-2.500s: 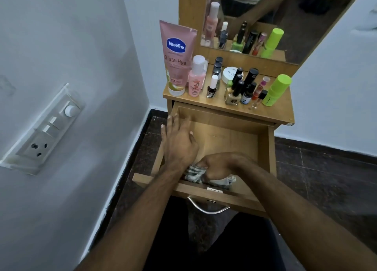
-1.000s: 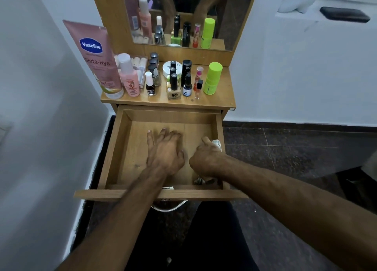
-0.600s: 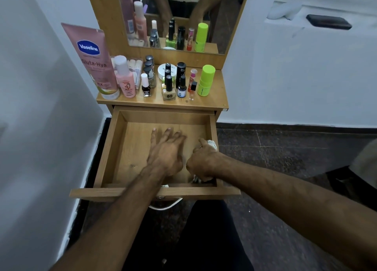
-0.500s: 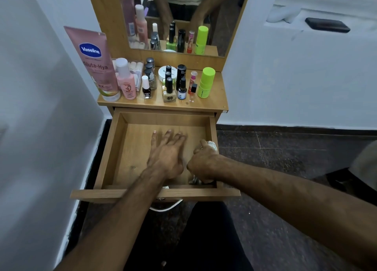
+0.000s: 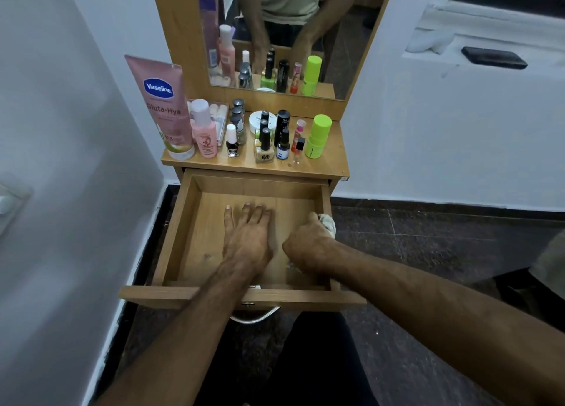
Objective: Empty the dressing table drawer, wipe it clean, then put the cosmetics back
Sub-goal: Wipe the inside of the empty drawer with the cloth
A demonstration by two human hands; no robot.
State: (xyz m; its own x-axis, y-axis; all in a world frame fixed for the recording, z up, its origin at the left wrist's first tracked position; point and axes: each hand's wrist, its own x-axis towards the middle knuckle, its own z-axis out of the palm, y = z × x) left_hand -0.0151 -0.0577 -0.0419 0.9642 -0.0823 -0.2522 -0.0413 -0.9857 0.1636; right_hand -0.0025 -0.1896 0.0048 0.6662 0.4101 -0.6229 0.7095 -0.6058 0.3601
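Open drawer (image 5: 186, 231), pulled out under the tabletop (image 5: 331, 164), emptied; the cosmetics (image 5: 266, 139) stand in a cluster on the tabletop below the mirror (image 5: 342, 38). Left hand (image 5: 246, 242) lies flat on the drawer floor, fingers straight and spread. Right hand (image 5: 307, 246) is fisted around a pale cloth (image 5: 327, 222) against the right drawer wall, a wad showing past the knuckles. The cloth looks soft and light, best bunched in the palm so it presses into corners; the small glass bottles are probably fragile and slick, best taken by the body, not the cap; the pink tube (image 5: 163, 106) is light and squeezable. Against the frame half a second ago, both hands hold nearly the same places, so the wipe appears paused or very slow at the right side
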